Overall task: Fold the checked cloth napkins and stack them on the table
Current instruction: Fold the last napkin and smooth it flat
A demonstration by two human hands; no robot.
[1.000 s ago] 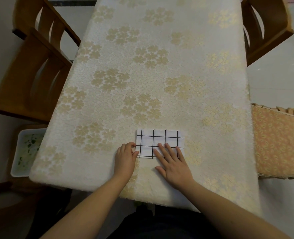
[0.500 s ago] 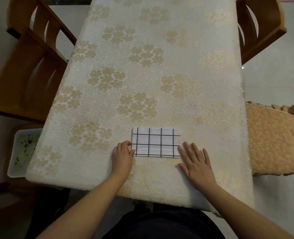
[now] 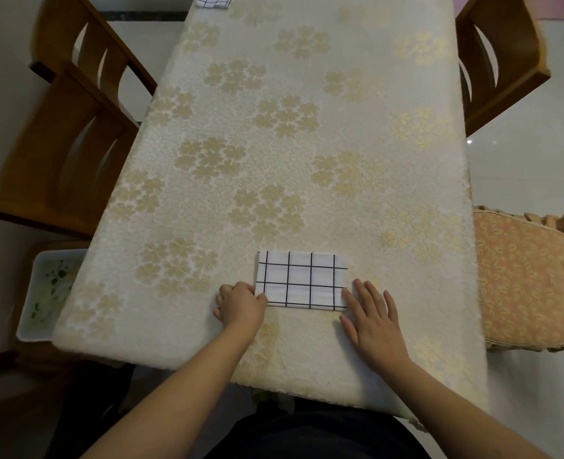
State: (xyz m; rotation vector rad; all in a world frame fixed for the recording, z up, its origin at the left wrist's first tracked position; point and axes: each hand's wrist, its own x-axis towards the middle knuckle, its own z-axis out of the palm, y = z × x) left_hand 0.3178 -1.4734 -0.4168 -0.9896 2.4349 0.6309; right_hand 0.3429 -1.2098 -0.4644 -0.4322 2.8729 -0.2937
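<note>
A white napkin with a black check (image 3: 302,280) lies folded into a flat rectangle near the front of the table (image 3: 274,144). My left hand (image 3: 240,305) has its fingers curled at the napkin's near left corner, pinching it. Spread flat on the tablecloth, my right hand (image 3: 370,319) touches the napkin's near right corner with its fingertips. Another checked napkin (image 3: 213,1) shows partly at the table's far edge, cut off by the frame.
Wooden chairs (image 3: 68,137) stand along the left side and one (image 3: 499,58) at the far right. A cushioned seat (image 3: 529,279) is at the right. A white tray (image 3: 47,293) sits low beside the table's left front corner.
My right hand slid off the top of the napkin to its right edge. My left hand curled its fingers at the left corner. The view shifted back, revealing the far napkin.
</note>
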